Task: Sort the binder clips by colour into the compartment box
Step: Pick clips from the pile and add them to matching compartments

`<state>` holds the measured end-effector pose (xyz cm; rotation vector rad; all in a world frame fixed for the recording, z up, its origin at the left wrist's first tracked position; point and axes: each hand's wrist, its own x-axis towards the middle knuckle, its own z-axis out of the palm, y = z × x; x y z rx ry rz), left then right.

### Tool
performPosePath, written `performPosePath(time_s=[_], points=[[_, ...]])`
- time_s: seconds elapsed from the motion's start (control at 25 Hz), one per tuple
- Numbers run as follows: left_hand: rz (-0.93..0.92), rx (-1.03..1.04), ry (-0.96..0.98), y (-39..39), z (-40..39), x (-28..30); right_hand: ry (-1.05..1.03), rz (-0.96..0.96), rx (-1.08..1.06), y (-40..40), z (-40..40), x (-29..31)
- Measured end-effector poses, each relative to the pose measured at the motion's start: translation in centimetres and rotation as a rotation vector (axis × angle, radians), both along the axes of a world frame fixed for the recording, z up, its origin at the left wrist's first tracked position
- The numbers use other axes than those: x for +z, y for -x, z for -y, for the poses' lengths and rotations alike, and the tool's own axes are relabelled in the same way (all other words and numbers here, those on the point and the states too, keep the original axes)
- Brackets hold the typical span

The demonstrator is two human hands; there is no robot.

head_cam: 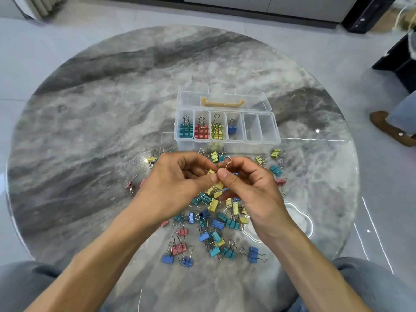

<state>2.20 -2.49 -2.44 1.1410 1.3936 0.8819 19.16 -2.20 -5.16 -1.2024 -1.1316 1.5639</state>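
A clear compartment box (227, 141) stands open on the table, lid folded back. Its compartments, left to right, hold teal clips (185, 129), red clips (201, 131), yellow clips (217, 131) and one blue clip (232, 129); the two rightmost are bare. A loose heap of mixed clips (213, 224) lies below the box. Above the heap, my left hand (177, 183) and my right hand (249, 190) meet, both pinching a yellow binder clip (212, 172) whose wire handle sticks up between the fingertips.
The round marbled table (101, 122) has a glossy top. Stray clips lie near the box front, such as yellow ones (275, 153) and a red one (130, 185) at the left. Another person's foot (391, 128) stands on the floor at the right.
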Motion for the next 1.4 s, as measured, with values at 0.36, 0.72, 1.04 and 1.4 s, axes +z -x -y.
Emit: performPosePath(time_s=[0.36, 0.72, 1.04, 1.4], points=[[0.517, 0.225, 0.228, -1.4, -0.2, -0.7, 0.040, -0.173, -0.199, 1.7, 1.2, -0.6], [0.535, 0.233, 0.323, -1.1, -0.7, -0.2, -0.379, 0.668, -0.248, -0.5, -7.7, 3.4], [0.532, 0.104, 0.322, -1.9, -0.1, 0.5, -0.636, 1.313, 0.278, 2.9, -17.0, 2.3], [0.485, 0.069, 0.309, -2.3, 0.2, 0.2, -0.665, 1.387, 0.469, 1.6, -17.5, 1.7]])
